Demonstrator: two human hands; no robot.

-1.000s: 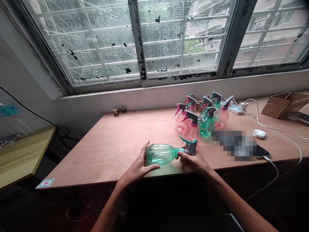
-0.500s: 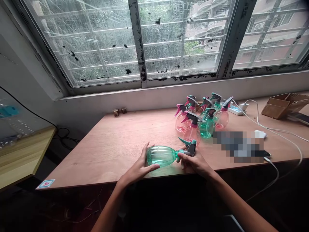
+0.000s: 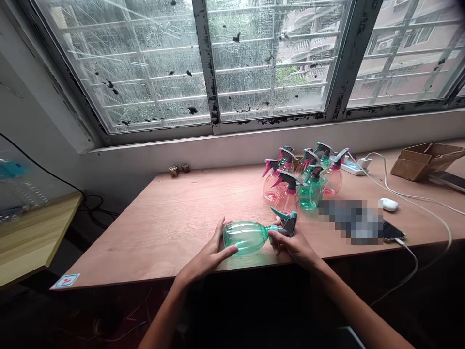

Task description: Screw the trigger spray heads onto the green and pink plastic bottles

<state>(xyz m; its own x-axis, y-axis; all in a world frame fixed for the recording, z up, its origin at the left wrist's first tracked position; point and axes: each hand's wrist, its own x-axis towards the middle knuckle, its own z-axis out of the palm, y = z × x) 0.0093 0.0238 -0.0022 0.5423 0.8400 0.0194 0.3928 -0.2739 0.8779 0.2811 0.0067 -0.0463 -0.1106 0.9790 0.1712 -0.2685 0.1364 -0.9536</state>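
Observation:
A clear green spray bottle point(image 3: 245, 237) lies sideways between my hands above the table's front edge, its base to the left. The neck and the dark grey and green trigger head are at its right end. My right hand point(image 3: 290, 242) grips the neck just below the trigger head. My left hand point(image 3: 209, 249) cups the base, thumb on the near side and fingers on the far side; part of those fingers is hidden. Just beyond the trigger head stand several upright pink spray bottles point(image 3: 286, 201) and green spray bottles point(image 3: 310, 194).
On the wooden table point(image 3: 174, 218) are a phone point(image 3: 394, 231) on a white cable, a white earbud case point(image 3: 388, 204), a power strip point(image 3: 352, 167) and an open cardboard box point(image 3: 417, 162). Two small brown pots point(image 3: 174, 171) sit near the wall. A blurred patch hides something beside the phone.
The spray bottle and both hands have shifted very slightly to the right. The bottle stays sideways in the same grip. The camera view has tilted a little.

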